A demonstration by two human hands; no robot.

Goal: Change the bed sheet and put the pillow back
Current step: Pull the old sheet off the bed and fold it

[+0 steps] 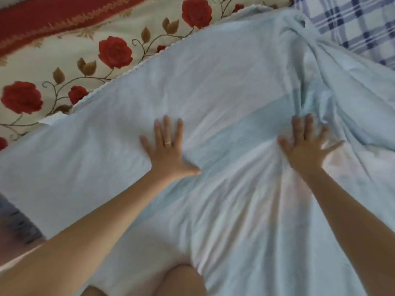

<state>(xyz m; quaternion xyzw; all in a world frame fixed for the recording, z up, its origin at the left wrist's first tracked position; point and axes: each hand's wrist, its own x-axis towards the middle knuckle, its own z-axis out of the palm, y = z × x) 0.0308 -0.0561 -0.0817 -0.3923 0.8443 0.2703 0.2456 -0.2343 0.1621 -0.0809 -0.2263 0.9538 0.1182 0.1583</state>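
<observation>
A pale blue bed sheet (224, 82) lies spread over the bed and fills most of the view. It is smooth on the left and bunched into folds on the right and toward the near edge. My left hand (168, 148) presses flat on the sheet with fingers spread and a ring on one finger. My right hand (305, 144) also lies flat with spread fingers, right at the foot of a raised ridge of folds. No pillow is in view.
A cream cover with red roses and a red border (64, 56) lies beyond the sheet's left edge. A blue-and-white checked cloth (359, 24) shows at the top right. My knee (181, 278) rests on the bed at the bottom.
</observation>
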